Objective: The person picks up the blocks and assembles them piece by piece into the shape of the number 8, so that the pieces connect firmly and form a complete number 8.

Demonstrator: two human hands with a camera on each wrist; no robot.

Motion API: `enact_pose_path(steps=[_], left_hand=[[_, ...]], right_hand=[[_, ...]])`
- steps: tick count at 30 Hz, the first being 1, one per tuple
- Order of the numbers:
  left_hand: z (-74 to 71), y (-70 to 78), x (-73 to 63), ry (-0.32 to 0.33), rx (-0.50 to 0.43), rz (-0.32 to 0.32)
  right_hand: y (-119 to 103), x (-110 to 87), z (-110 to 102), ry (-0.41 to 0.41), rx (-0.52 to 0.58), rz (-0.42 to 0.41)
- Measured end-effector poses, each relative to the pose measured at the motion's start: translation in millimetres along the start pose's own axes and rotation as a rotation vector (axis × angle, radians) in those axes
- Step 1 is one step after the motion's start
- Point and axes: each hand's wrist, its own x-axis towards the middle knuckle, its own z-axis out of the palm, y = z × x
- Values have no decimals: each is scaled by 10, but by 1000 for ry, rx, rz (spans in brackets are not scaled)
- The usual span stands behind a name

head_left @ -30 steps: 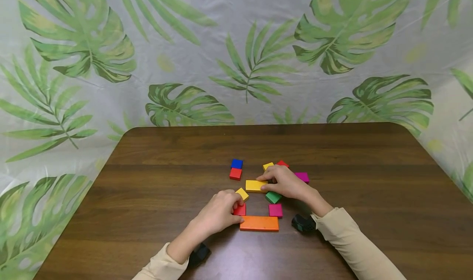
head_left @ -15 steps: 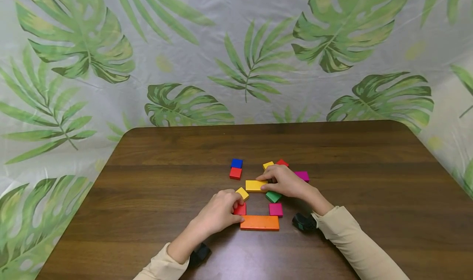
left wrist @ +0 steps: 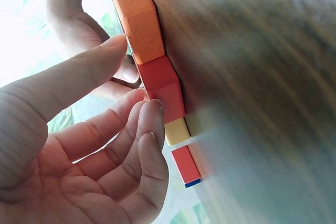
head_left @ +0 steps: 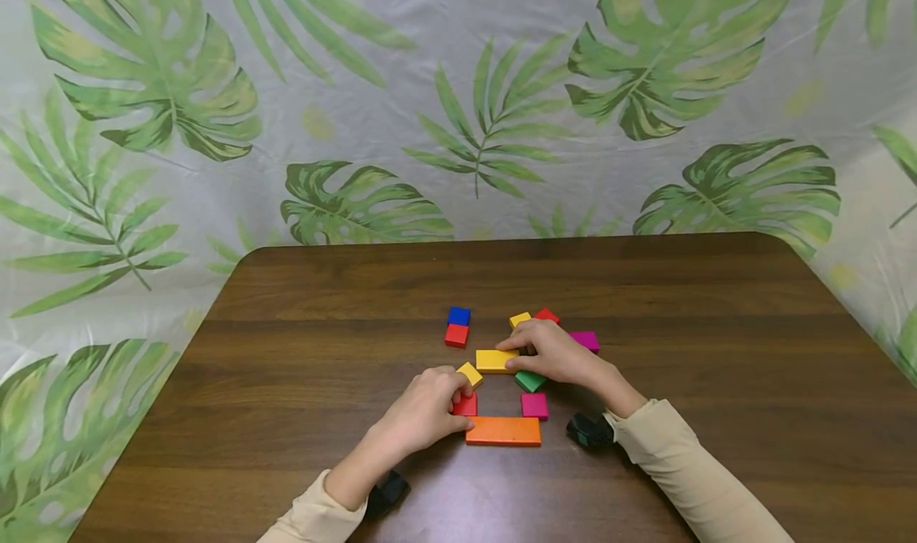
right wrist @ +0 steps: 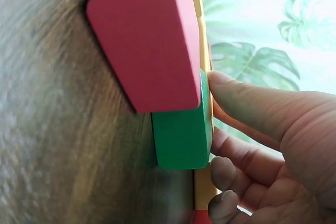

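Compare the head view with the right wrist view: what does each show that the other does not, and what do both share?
Only the head view shows the blue block, both cream sleeves and the table's far edge.

Only the right wrist view shows the palm side of the right hand; the head view shows its back.

Both show that hand, the nearer pink block, the green block, the brown tabletop and the leaf-patterned cloth.

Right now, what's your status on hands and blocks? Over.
Left hand touching orange block and adjoining red block. Right hand holding long yellow block. Possible obstruction: green block, close by right hand.
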Motion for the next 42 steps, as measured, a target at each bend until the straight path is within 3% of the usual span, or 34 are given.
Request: enact_pose_path(steps=[35, 42], left_hand=[[9, 9, 4, 5, 10, 4], [7, 8, 0, 3, 6, -5]], right_hand=[[-3, -21, -1, 1, -10, -12], [-16, -51, -39, 83, -33, -19]])
